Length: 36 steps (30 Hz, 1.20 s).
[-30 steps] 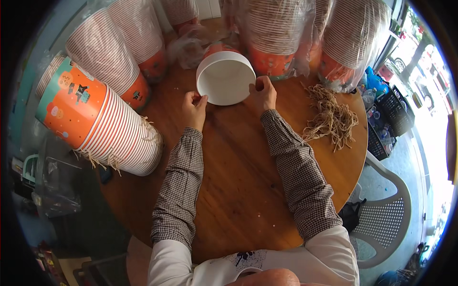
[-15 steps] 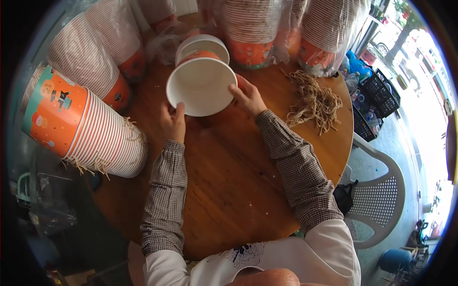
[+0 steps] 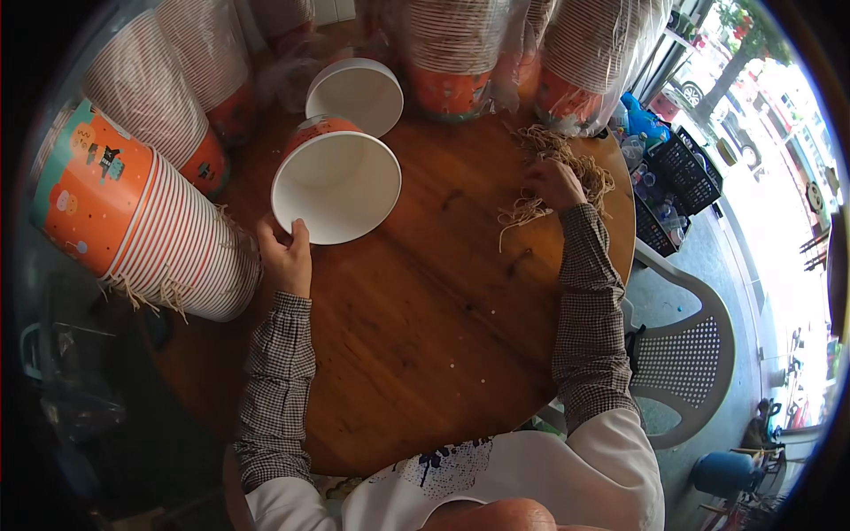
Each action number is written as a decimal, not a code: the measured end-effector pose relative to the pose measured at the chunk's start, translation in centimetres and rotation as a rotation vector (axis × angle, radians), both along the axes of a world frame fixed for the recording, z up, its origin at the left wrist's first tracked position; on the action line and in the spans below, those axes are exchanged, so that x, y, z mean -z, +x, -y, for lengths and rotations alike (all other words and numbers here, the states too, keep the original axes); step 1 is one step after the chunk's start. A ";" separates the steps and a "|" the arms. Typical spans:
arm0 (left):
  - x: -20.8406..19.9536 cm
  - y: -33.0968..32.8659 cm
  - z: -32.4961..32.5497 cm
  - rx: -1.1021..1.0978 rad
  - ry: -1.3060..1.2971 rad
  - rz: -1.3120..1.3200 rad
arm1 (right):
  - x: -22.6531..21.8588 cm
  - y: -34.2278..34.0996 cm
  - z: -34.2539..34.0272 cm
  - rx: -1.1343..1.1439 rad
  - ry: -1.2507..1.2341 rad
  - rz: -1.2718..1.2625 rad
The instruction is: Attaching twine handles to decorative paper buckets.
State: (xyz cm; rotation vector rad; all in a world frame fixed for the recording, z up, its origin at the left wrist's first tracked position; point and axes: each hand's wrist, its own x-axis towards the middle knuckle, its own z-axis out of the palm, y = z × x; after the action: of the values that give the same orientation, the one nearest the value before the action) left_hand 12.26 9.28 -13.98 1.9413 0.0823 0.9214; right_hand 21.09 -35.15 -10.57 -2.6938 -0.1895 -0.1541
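My left hand grips the rim of a white-lined paper bucket with its thumb inside, the open mouth tilted toward me. The bucket's outside is orange. Just behind it, a second paper bucket lies tipped with its mouth facing me. Over on the right, my right hand is in a pile of brown shredded paper, fingers curled around some strands. Loose strands trail below that hand. At the left leans a tall nested stack of orange and teal paper buckets, with shreds stuck between its rims.
Plastic-wrapped bucket stacks line the far side of the round wooden table. Black crates with bottles stand on the floor to the right, near a grey plastic chair. A blue cylinder is at the lower right.
My right hand has let go of the bucket and moved right into the shredded paper, shifting some strands left. My left hand still holds the bucket, now slightly lower and further left.
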 end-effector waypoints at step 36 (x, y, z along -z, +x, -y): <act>-2.0 -2.8 9.4 0.796 -0.130 -0.214 | -2.7 -9.6 -16.4 -0.537 0.729 -0.290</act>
State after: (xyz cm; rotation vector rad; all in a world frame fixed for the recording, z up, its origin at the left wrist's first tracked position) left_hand 9.45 -0.16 -12.01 1.7150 -0.4654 0.1745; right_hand 11.45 -18.72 -7.83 -1.8366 -0.6192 0.2793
